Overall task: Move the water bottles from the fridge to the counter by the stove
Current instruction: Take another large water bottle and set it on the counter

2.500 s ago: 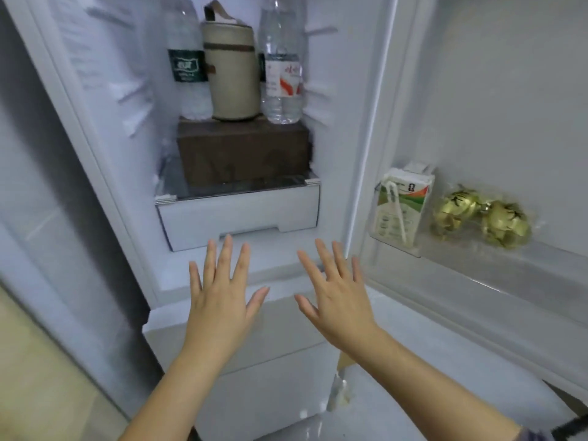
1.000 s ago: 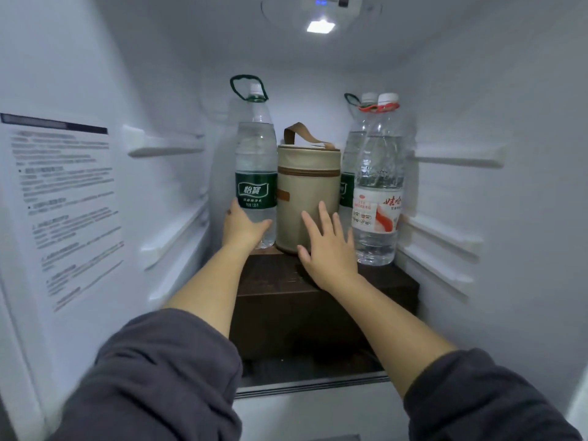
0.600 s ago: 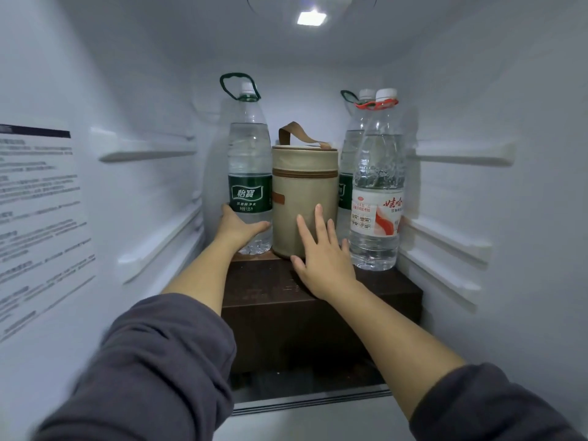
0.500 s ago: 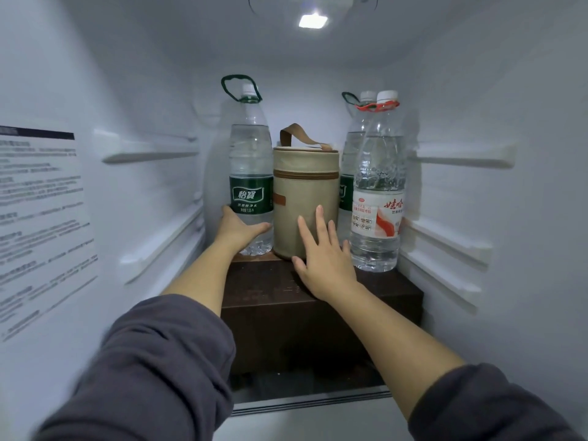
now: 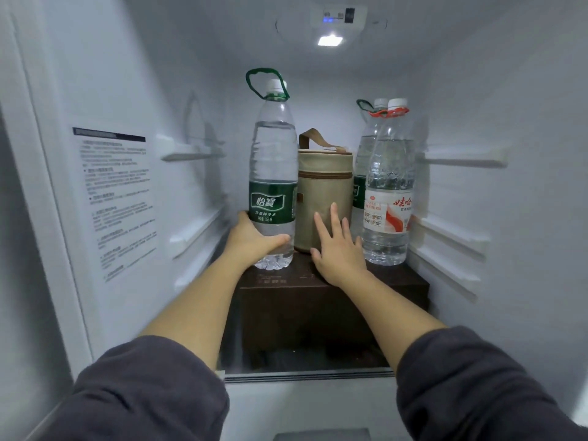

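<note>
Green-label bottle [image 5: 273,173] (怡寶) drawn forward in left hand [image 5: 251,240].

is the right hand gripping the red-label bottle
No, the right hand is open, fingers straight in front of the beige bag, beside the red-label bottle; the left hand grips the left green-label bottle.
</note>
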`<action>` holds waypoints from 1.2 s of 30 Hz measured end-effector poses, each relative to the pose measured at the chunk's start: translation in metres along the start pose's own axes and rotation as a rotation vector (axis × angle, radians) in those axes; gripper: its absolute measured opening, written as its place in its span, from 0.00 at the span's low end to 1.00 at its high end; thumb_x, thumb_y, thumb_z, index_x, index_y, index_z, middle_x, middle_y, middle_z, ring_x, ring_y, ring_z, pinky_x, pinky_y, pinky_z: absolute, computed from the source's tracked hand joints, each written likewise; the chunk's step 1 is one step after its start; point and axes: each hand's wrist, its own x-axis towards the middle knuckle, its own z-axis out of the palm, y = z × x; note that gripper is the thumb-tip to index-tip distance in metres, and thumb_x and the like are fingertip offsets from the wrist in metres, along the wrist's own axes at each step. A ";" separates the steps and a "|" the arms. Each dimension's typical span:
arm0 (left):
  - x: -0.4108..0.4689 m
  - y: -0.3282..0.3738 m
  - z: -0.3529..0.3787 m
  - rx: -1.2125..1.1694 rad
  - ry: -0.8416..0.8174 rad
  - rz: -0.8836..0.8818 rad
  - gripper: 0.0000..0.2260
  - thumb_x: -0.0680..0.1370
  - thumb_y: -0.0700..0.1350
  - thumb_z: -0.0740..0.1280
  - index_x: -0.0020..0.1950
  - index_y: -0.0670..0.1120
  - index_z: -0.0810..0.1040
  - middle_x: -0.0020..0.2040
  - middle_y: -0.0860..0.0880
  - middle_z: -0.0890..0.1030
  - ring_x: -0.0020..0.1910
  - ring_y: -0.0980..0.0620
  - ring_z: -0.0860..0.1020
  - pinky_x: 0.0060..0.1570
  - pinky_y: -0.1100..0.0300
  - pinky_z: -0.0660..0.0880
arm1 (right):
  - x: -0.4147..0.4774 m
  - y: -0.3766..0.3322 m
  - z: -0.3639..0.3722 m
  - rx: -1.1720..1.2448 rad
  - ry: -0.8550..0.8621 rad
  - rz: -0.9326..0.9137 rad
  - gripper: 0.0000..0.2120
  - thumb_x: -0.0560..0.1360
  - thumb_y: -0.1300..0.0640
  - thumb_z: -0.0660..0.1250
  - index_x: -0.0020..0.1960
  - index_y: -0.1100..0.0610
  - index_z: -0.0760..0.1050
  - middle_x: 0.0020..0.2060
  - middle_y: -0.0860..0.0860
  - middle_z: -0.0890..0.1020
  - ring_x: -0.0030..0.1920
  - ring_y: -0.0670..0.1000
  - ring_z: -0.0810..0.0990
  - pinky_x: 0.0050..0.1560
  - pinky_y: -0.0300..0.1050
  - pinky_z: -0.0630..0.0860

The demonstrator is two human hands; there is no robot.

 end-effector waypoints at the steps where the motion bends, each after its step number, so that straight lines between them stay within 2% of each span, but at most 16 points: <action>1: -0.006 0.001 -0.001 -0.003 -0.013 0.007 0.40 0.60 0.57 0.80 0.65 0.48 0.66 0.61 0.49 0.78 0.59 0.48 0.78 0.60 0.47 0.76 | 0.000 0.000 -0.001 0.000 -0.004 0.002 0.36 0.82 0.47 0.57 0.79 0.45 0.35 0.76 0.50 0.28 0.78 0.59 0.39 0.75 0.66 0.50; 5: -0.025 0.006 -0.005 -0.023 -0.052 0.033 0.44 0.54 0.63 0.78 0.65 0.50 0.67 0.60 0.52 0.78 0.58 0.51 0.78 0.60 0.48 0.76 | -0.001 -0.001 -0.003 0.017 -0.017 0.004 0.37 0.82 0.48 0.57 0.79 0.45 0.35 0.75 0.50 0.27 0.78 0.59 0.38 0.75 0.65 0.50; 11: -0.031 -0.002 -0.001 -0.065 -0.128 0.034 0.43 0.58 0.62 0.79 0.68 0.50 0.66 0.59 0.56 0.76 0.59 0.54 0.77 0.60 0.55 0.74 | -0.002 0.000 -0.006 0.037 -0.029 -0.003 0.37 0.82 0.50 0.58 0.79 0.45 0.36 0.76 0.50 0.28 0.78 0.57 0.39 0.74 0.64 0.51; 12: -0.031 -0.005 0.000 -0.056 -0.142 0.028 0.44 0.58 0.63 0.78 0.68 0.51 0.66 0.60 0.56 0.76 0.59 0.54 0.77 0.60 0.55 0.73 | -0.003 0.000 -0.008 0.071 -0.002 -0.003 0.36 0.81 0.52 0.59 0.80 0.46 0.39 0.77 0.50 0.32 0.79 0.56 0.41 0.75 0.63 0.52; 14: -0.032 -0.010 0.001 -0.039 -0.148 0.021 0.43 0.58 0.64 0.77 0.67 0.52 0.66 0.61 0.55 0.77 0.58 0.54 0.77 0.60 0.54 0.74 | -0.005 -0.001 -0.019 0.266 0.126 0.021 0.33 0.80 0.60 0.60 0.80 0.50 0.50 0.80 0.50 0.47 0.79 0.52 0.50 0.76 0.56 0.57; 16: -0.033 -0.011 0.001 -0.034 -0.139 0.021 0.40 0.60 0.63 0.77 0.66 0.53 0.65 0.60 0.54 0.77 0.58 0.53 0.77 0.60 0.53 0.74 | -0.002 -0.006 -0.040 0.492 0.281 0.061 0.28 0.79 0.66 0.59 0.77 0.54 0.60 0.77 0.51 0.62 0.76 0.50 0.60 0.73 0.45 0.60; 17: -0.034 -0.011 0.000 -0.033 -0.139 0.018 0.39 0.61 0.63 0.77 0.66 0.53 0.65 0.60 0.54 0.77 0.59 0.52 0.77 0.60 0.53 0.74 | 0.000 -0.011 -0.055 0.566 0.323 0.072 0.26 0.79 0.66 0.59 0.76 0.56 0.63 0.74 0.51 0.66 0.74 0.50 0.64 0.70 0.43 0.61; 19: -0.035 -0.010 0.000 -0.038 -0.143 0.020 0.38 0.62 0.62 0.77 0.66 0.52 0.66 0.60 0.54 0.78 0.59 0.52 0.77 0.59 0.54 0.74 | 0.012 -0.025 -0.089 0.709 0.351 0.074 0.23 0.80 0.64 0.58 0.75 0.57 0.65 0.71 0.53 0.70 0.68 0.50 0.71 0.64 0.40 0.67; 21: -0.036 -0.009 0.000 -0.045 -0.144 0.017 0.38 0.63 0.61 0.78 0.66 0.52 0.66 0.59 0.54 0.78 0.59 0.52 0.77 0.59 0.54 0.74 | 0.027 -0.042 -0.121 0.862 0.332 0.053 0.21 0.82 0.59 0.57 0.75 0.58 0.65 0.68 0.54 0.73 0.57 0.48 0.76 0.54 0.36 0.72; 22: -0.037 -0.009 0.000 -0.049 -0.141 0.014 0.38 0.63 0.61 0.78 0.66 0.52 0.66 0.59 0.54 0.78 0.59 0.52 0.77 0.59 0.54 0.74 | 0.034 -0.050 -0.135 0.909 0.319 0.037 0.21 0.83 0.56 0.56 0.75 0.58 0.64 0.69 0.54 0.73 0.59 0.48 0.75 0.53 0.37 0.69; 25: -0.038 -0.007 -0.001 -0.070 -0.147 0.010 0.38 0.62 0.59 0.79 0.66 0.51 0.66 0.58 0.53 0.78 0.57 0.52 0.78 0.56 0.56 0.75 | 0.056 -0.069 -0.161 0.964 0.256 0.012 0.27 0.82 0.50 0.58 0.77 0.60 0.59 0.74 0.55 0.68 0.72 0.53 0.66 0.60 0.41 0.63; 28: -0.039 -0.004 -0.002 -0.105 -0.161 0.003 0.37 0.64 0.56 0.80 0.66 0.50 0.65 0.57 0.53 0.79 0.54 0.54 0.78 0.50 0.59 0.75 | 0.073 -0.087 -0.169 0.977 0.107 0.020 0.35 0.78 0.43 0.64 0.77 0.59 0.58 0.72 0.56 0.69 0.71 0.57 0.69 0.65 0.48 0.67; 30: -0.040 -0.003 -0.003 -0.104 -0.161 -0.001 0.36 0.65 0.53 0.80 0.67 0.49 0.65 0.58 0.52 0.78 0.55 0.52 0.78 0.53 0.58 0.76 | 0.081 -0.096 -0.172 0.961 0.070 0.030 0.36 0.73 0.41 0.68 0.74 0.59 0.64 0.65 0.56 0.75 0.64 0.57 0.75 0.64 0.55 0.72; 31: -0.041 -0.002 -0.004 -0.101 -0.161 0.001 0.36 0.66 0.51 0.80 0.68 0.49 0.65 0.58 0.52 0.78 0.57 0.52 0.78 0.54 0.57 0.76 | 0.086 -0.099 -0.173 0.959 0.077 0.050 0.34 0.72 0.41 0.70 0.71 0.59 0.68 0.62 0.56 0.78 0.60 0.56 0.77 0.62 0.55 0.75; 34: -0.043 -0.003 -0.002 -0.110 -0.155 0.006 0.35 0.68 0.51 0.79 0.69 0.48 0.65 0.59 0.53 0.77 0.58 0.52 0.77 0.56 0.56 0.76 | 0.096 -0.105 -0.181 1.016 0.089 0.095 0.22 0.70 0.45 0.75 0.56 0.59 0.78 0.53 0.58 0.83 0.53 0.56 0.83 0.59 0.53 0.78; 36: -0.046 -0.004 0.000 -0.130 -0.137 0.014 0.34 0.69 0.50 0.78 0.69 0.48 0.64 0.57 0.55 0.76 0.57 0.53 0.76 0.54 0.59 0.75 | 0.098 -0.108 -0.188 1.061 0.092 0.099 0.15 0.69 0.49 0.78 0.47 0.56 0.78 0.50 0.56 0.85 0.51 0.54 0.84 0.57 0.50 0.80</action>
